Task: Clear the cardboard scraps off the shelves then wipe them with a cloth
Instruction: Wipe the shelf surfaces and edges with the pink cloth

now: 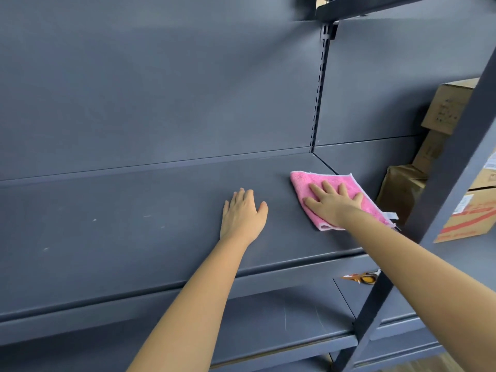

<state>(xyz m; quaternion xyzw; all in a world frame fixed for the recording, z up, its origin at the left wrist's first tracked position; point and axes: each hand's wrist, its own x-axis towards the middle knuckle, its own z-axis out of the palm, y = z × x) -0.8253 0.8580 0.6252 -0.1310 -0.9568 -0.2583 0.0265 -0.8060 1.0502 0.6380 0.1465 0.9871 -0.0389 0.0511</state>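
The scene is seen through a single wide-angle camera worn on the person's head, directed forward and down onto a flat dark grey metal shelf (134, 237), which is viewed from close by, near enough to be reached by both bare forearms (188, 304) entering from the bottom edge. The upper frame is filled by the grey back panel (161, 89), and a lower grey shelf (268, 318) is caught beneath. The view is tilted, so the dark slotted upright strip (319, 89) leans, and brown cardboard boxes (445, 106) are cropped at the right edge.

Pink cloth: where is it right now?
Head view, right of centre: the pink cloth lies flat at the grey shelf's right end, pressed under the right hand; the left hand rests to its left.
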